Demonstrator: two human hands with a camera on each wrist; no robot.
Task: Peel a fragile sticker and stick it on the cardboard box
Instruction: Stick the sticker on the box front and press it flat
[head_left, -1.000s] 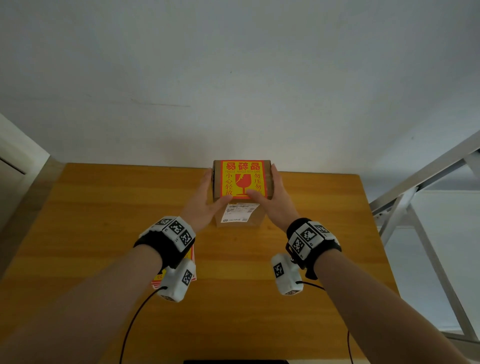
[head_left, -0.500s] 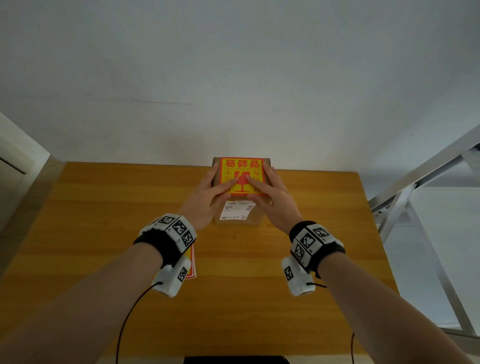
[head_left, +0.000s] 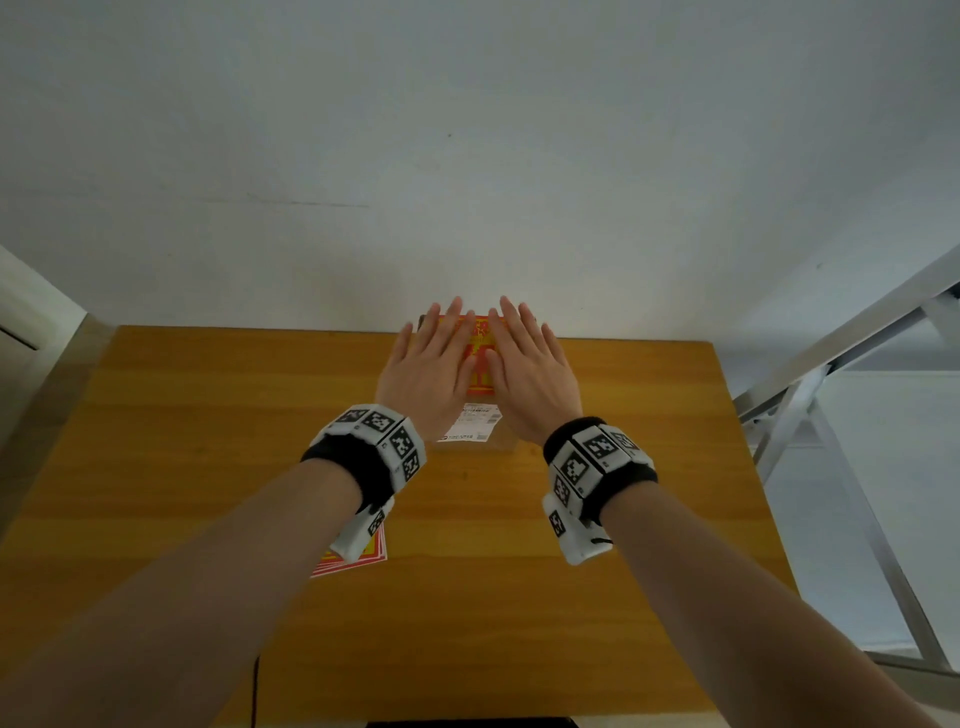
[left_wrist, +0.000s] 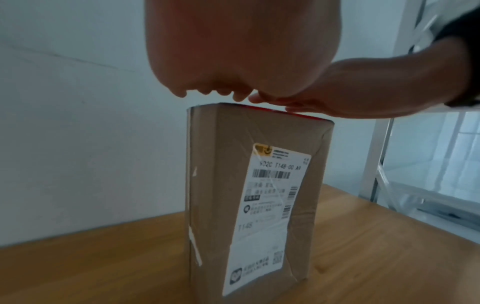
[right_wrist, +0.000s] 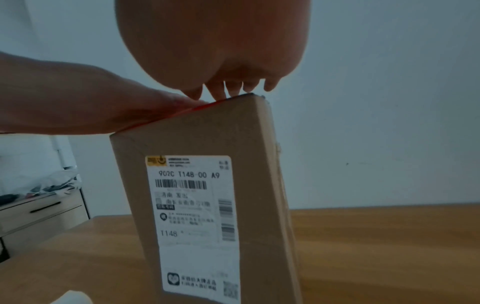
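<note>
Two flat palms now cover the fragile sticker (head_left: 480, 364) atop the cardboard box (left_wrist: 249, 197); a sec ago only fingertips touched it. Left hand (head_left: 431, 371) & right hand (head_left: 530, 371) press w/ straight fingers, gripping nothing. Prob. final smoothing. Sticker sheets (head_left: 363, 558) lie nearer on the table (head_left: 208, 467).

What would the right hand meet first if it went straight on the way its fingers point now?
Probably the wall. The right hand lies flat on the sticker on top of the box, fingers pointing past the far edge. Nothing shows between, though depth is unclear.
</note>
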